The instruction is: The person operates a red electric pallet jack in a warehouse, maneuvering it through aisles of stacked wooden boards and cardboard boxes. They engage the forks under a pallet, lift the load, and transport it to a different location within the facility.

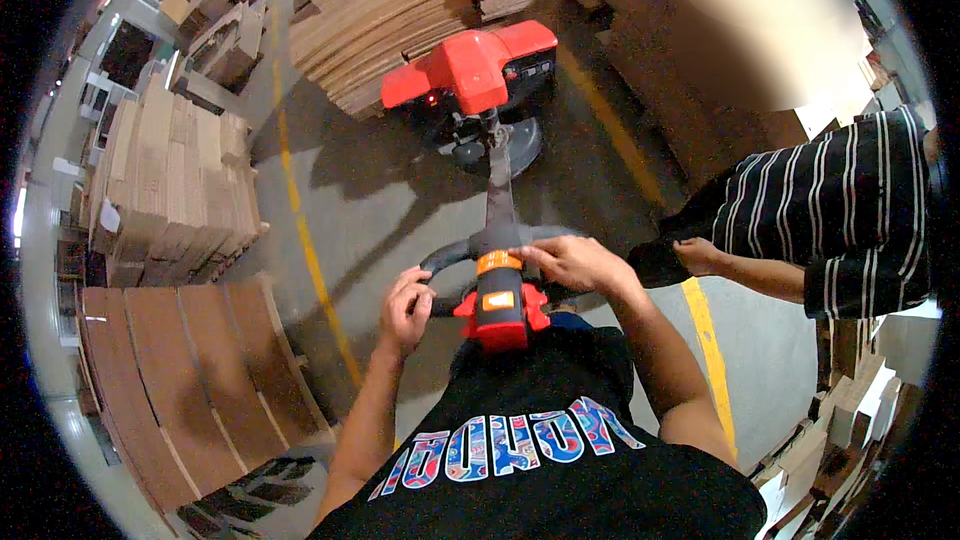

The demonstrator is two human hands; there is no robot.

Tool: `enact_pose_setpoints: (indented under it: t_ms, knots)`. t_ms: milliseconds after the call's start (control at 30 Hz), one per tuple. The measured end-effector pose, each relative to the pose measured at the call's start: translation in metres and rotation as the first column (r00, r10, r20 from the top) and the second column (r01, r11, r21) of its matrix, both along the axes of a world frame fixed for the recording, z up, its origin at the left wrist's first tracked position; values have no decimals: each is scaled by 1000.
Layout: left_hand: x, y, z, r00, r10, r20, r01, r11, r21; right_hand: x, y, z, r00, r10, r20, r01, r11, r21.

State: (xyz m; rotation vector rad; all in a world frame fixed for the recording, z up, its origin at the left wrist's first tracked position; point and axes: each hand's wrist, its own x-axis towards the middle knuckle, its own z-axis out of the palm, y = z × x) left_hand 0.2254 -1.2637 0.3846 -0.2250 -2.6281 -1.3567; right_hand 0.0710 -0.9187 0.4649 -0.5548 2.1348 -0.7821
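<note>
A red electric pallet truck [470, 70] stands ahead of me on the concrete floor, its forks under a stack of flat cardboard [380, 10]. Its dark tiller shaft [498, 185] runs back to a grey loop handle with a red and orange control head [498, 305] just in front of my chest. My left hand [405, 308] is closed around the left side of the handle. My right hand [575, 262] grips the top right of the handle, fingers reaching toward the orange band.
Another person in a black-and-white striped shirt [850, 210] stands close on my right, one hand [700, 257] near the handle. Cardboard stacks rise at left [170, 190], lower left [190, 380] and far right [700, 60]. Yellow floor lines [305, 240] cross the aisle.
</note>
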Motion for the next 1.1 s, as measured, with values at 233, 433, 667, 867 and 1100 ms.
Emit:
enact_pose_setpoints:
  t_ms: [233, 433, 667, 867, 1100]
  knots:
    - [-3, 11, -2, 994, 93, -59, -95, 995, -37, -17, -7, 9, 996, 89, 7, -89, 987, 131]
    - [-10, 20, 14, 995, 95, -2, -94, 988, -122, -24, -15, -4, 992, 119, -39, -111, 979, 174]
    - [-16, 25, 13, 1000, -22, 8, 23, 954, -300, -31, -20, -12, 991, 131, -17, -126, 977, 171]
    - [-26, 15, 21, 983, -121, 139, 163, 924, -345, -34, -21, -31, 970, 172, -174, -155, 983, 103]
    - [-38, 0, 20, 951, -144, 272, 244, 890, -385, -40, -45, -24, 990, 120, -70, -108, 983, 150]
